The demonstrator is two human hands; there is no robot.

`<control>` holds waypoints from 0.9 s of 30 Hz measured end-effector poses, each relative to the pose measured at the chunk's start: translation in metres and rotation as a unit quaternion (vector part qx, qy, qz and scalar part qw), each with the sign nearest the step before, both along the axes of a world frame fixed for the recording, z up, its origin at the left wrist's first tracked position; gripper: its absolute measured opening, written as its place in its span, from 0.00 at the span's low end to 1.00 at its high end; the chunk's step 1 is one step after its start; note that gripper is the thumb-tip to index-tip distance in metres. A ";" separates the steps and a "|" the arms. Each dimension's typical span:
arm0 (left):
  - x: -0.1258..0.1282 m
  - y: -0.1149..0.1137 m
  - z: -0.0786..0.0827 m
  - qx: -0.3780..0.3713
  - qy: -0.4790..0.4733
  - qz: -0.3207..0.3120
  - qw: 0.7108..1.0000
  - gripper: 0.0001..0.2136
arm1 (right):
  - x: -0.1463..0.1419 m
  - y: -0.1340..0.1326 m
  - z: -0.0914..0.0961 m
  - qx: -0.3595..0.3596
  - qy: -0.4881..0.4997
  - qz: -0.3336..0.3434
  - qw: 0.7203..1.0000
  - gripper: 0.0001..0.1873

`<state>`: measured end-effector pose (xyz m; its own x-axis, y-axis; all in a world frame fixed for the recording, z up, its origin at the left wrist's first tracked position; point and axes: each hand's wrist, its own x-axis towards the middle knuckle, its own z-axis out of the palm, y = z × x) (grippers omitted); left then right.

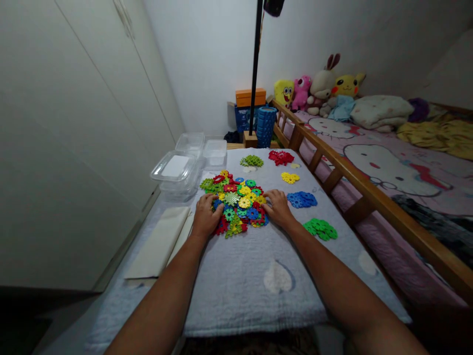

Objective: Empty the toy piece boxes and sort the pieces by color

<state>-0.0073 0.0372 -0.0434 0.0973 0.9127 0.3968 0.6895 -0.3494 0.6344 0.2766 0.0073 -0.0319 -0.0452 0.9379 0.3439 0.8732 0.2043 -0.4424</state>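
Note:
A mixed pile of colourful plastic interlocking discs (240, 202) lies in the middle of the cloth-covered table. My left hand (207, 214) rests against the pile's left edge, thumb apart from the bent fingers. On the opposite edge, my right hand (279, 207) touches the pieces with its fingers spread. Neither hand visibly grips a piece, though some fingertips are hidden among the discs. Single-colour heaps lie around the back and right: light green pieces (252, 160), red pieces (281, 158), yellow pieces (290, 178), blue pieces (302, 199) and green pieces (320, 229).
Clear plastic containers (175, 170) stand at the back left, one with a white label. A folded beige cloth (158, 244) lies left of my left arm. A wooden bed rail (347, 192) runs along the right side. Behind the table rises a black pole (254, 69).

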 end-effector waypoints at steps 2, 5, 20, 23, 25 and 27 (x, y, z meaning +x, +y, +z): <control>0.000 0.001 -0.001 0.002 0.003 -0.002 1.000 0.15 | 0.002 0.000 0.001 0.004 0.034 0.005 0.999 0.09; 0.000 0.001 -0.002 0.005 0.004 -0.003 1.000 0.16 | 0.004 -0.001 0.001 -0.015 0.101 0.007 0.995 0.05; -0.002 -0.002 0.001 -0.006 -0.005 0.000 1.000 0.14 | 0.007 -0.002 0.001 0.039 0.189 -0.004 0.981 0.12; -0.002 -0.003 0.001 -0.006 -0.006 -0.002 1.000 0.14 | 0.010 -0.001 0.003 0.043 0.204 -0.002 0.978 0.13; -0.001 -0.003 0.002 -0.007 -0.007 -0.001 1.000 0.14 | 0.017 0.002 0.007 0.036 0.225 -0.007 0.974 0.13; -0.001 -0.002 0.002 -0.007 -0.008 0.000 1.000 0.14 | 0.033 0.010 0.011 0.024 0.246 -0.037 0.968 0.12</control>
<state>-0.0082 0.0350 -0.0414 0.0908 0.9185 0.3849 0.6791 -0.3398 0.6506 0.3095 0.0173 -0.0205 0.2029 0.9143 0.3506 0.5724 0.1797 -0.8000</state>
